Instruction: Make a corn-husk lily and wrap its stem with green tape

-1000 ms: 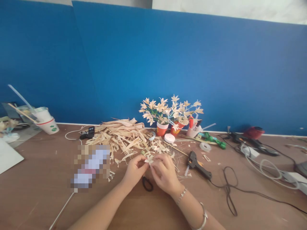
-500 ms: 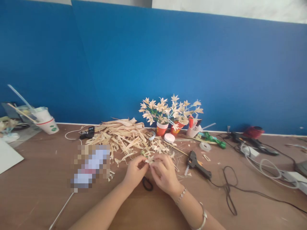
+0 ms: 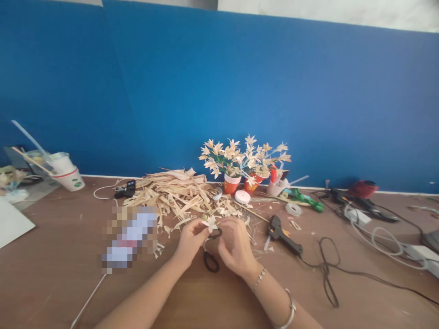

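Observation:
Between the thumb and fingers of my left hand (image 3: 191, 240) is a small pale flower (image 3: 210, 223), its petals spread toward me. My right hand (image 3: 235, 244) is just to the right of it, thumb and fingers apart, holding nothing that I can see. Black-handled scissors (image 3: 211, 262) lie on the table under and between my hands; their blades are mostly hidden. Beyond my hands spreads a heap of dry, straw-coloured husk strips (image 3: 178, 194), with small cut scraps nearer to me.
Finished pale flowers (image 3: 233, 157) stand in red paper cups (image 3: 232, 184) at the back. A black glue gun (image 3: 284, 236) lies to the right, its cord trailing. Also around are a white ribbon roll (image 3: 242, 197), clear tape (image 3: 293, 209), a white cup (image 3: 70, 178) and a power strip (image 3: 420, 256).
My right hand has moved off the flower and its fingers have parted. The flower stays in my left hand, now turned more into view, and more of the scissors shows.

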`<act>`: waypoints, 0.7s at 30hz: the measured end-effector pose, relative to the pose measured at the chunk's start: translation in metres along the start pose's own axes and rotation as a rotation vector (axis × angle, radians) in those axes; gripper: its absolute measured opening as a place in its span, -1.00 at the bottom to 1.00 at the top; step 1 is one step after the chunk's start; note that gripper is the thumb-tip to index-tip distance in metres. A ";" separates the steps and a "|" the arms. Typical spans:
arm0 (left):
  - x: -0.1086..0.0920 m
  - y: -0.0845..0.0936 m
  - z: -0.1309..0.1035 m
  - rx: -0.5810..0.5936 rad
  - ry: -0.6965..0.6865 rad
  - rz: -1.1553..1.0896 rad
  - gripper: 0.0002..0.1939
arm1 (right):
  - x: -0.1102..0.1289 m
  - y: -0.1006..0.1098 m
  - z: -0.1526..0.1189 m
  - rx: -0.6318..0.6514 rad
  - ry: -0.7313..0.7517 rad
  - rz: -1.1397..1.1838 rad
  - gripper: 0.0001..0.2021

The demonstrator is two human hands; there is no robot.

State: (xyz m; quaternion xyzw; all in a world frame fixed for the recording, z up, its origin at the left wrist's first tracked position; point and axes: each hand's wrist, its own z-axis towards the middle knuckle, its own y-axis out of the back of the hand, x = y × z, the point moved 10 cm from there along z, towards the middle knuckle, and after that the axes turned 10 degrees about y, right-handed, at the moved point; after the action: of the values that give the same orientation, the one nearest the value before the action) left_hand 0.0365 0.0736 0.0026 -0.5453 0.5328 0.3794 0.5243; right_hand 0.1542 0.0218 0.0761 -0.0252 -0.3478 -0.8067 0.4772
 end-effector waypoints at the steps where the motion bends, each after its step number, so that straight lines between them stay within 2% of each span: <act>1: 0.002 0.001 0.001 0.004 0.032 -0.062 -0.82 | -0.005 -0.002 -0.001 0.005 -0.041 0.020 -0.70; 5: 0.010 -0.004 0.003 0.102 0.114 -0.242 -0.78 | -0.017 -0.024 -0.005 0.121 -0.167 0.093 -0.89; 9: 0.014 -0.010 0.003 0.178 0.142 -0.301 -0.79 | -0.020 -0.040 -0.012 0.207 -0.211 0.132 -0.92; 16: 0.017 -0.011 0.003 0.199 0.140 -0.284 -0.83 | -0.027 -0.040 -0.018 0.166 -0.261 0.159 -0.89; 21: 0.009 -0.010 0.002 0.182 0.088 -0.263 -0.80 | -0.027 -0.038 -0.019 0.152 -0.249 0.147 -0.93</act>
State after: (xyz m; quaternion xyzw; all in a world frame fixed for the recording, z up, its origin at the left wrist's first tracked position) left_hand 0.0477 0.0726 -0.0053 -0.5765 0.5113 0.2335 0.5930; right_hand 0.1450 0.0429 0.0314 -0.1142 -0.4616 -0.7315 0.4886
